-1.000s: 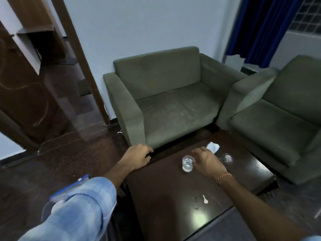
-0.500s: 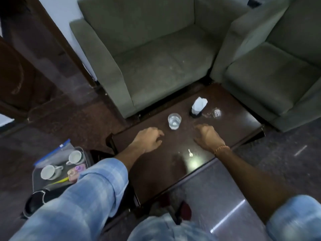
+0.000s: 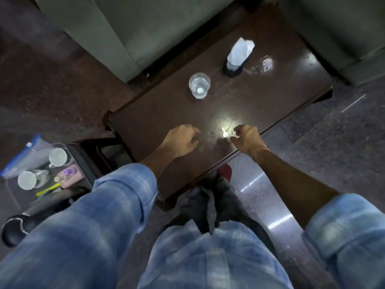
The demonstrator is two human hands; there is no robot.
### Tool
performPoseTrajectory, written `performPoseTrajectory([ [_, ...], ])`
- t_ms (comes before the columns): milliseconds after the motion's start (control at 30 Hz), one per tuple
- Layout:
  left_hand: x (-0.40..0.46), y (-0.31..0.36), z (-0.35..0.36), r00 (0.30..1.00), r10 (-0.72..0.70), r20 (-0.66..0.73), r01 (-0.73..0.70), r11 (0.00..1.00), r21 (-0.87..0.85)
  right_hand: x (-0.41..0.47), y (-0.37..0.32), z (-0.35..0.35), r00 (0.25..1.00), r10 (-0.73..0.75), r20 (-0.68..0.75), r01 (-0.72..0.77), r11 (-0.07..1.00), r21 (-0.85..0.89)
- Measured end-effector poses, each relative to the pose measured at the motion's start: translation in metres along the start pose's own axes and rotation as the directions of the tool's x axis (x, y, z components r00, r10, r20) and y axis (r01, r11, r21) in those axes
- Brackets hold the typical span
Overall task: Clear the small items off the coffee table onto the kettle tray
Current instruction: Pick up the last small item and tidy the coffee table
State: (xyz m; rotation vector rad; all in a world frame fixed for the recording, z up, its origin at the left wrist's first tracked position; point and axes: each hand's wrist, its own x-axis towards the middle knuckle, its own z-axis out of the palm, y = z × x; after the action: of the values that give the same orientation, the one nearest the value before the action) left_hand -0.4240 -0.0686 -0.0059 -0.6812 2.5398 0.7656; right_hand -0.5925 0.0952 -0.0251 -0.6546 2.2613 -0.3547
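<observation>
A dark wooden coffee table [image 3: 158, 119] lies below me. On it stand a clear glass [image 3: 199, 85], a dark holder with white tissue [image 3: 239, 54] and a second clear glass object [image 3: 264, 64] at the far end. A small white spoon [image 3: 224, 132] lies in a glare spot near the front edge. My right hand [image 3: 246, 138] hovers just right of the spoon, fingers loosely curled, holding nothing. My left hand [image 3: 183, 140] hovers over the table left of the spoon, fingers relaxed. The kettle tray [image 3: 12, 190] sits at lower left with two white cups [image 3: 58, 157].
Grey-green sofas [image 3: 116, 34] border the table's far and right sides. The tray also carries a pink item [image 3: 69, 176], a yellow pen [image 3: 48, 189] and a blue-edged plastic bag [image 3: 23, 157]. A dark kettle [image 3: 18, 224] lies beside it. Glossy floor [image 3: 333, 132] spreads to the right.
The view has tilted further down over the table. Both hands have drawn back toward the near edge, and my right hand now sits beside the white spoon.
</observation>
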Motion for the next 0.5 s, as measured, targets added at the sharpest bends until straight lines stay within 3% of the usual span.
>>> performPoseTrajectory([
  [233,0.031,-0.005,0.051,0.996,-0.069,0.050,0.071,0.997,-0.040,0.059,0.023,0.045,0.997,0.055,0.049,-0.054,0.998,-0.024],
  [500,0.052,-0.007,0.100,0.993,-0.103,0.050,0.108,0.989,-0.104,0.091,0.032,0.095,0.993,0.119,0.014,-0.112,0.966,-0.234],
])
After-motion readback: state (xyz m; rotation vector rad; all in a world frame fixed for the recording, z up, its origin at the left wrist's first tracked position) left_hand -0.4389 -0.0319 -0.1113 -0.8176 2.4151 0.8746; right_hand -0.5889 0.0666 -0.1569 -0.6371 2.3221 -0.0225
